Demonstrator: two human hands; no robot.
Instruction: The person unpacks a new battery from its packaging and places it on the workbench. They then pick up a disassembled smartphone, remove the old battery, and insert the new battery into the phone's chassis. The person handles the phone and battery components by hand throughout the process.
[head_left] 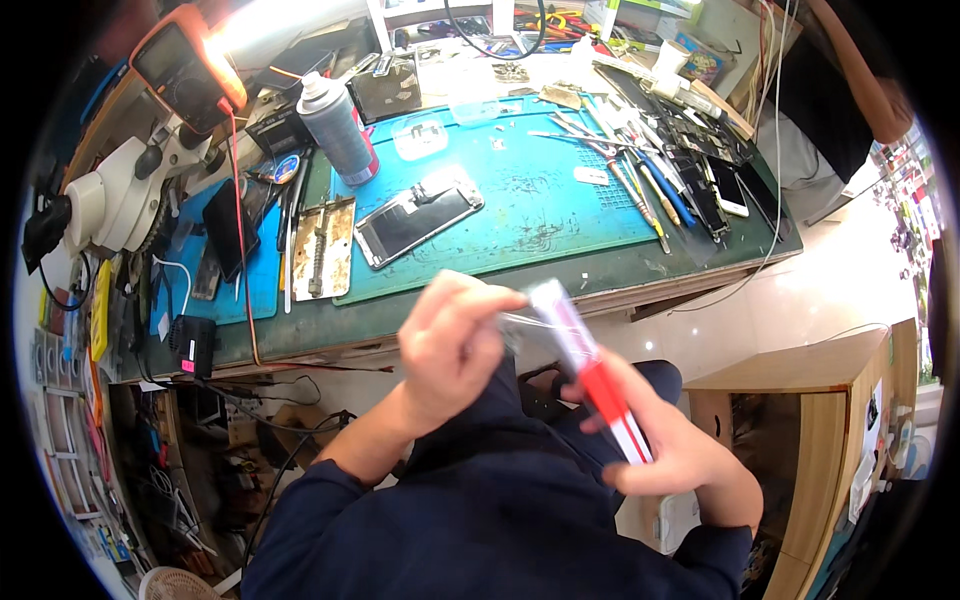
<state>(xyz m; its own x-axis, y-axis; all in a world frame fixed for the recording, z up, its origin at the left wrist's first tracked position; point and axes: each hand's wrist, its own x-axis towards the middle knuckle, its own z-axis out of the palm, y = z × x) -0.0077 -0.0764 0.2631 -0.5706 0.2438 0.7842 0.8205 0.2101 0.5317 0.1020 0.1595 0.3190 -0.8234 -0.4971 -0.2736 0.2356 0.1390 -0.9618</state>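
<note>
Above my lap, in front of the bench edge, my right hand is closed round a slim red and white box, held tilted with its upper end toward the bench. My left hand pinches a strip of clear plastic film that stretches across to the box's upper end. Motion blurs the box and film a little. Beyond my hands, a phone with a dark screen lies on the blue work mat, small parts at its upper edge.
A spray can stands behind the phone. Left are a microscope, an orange multimeter and a metal holder. Tweezers, screwdrivers and phone parts crowd the right. A wooden cabinet stands at right; another person is behind it.
</note>
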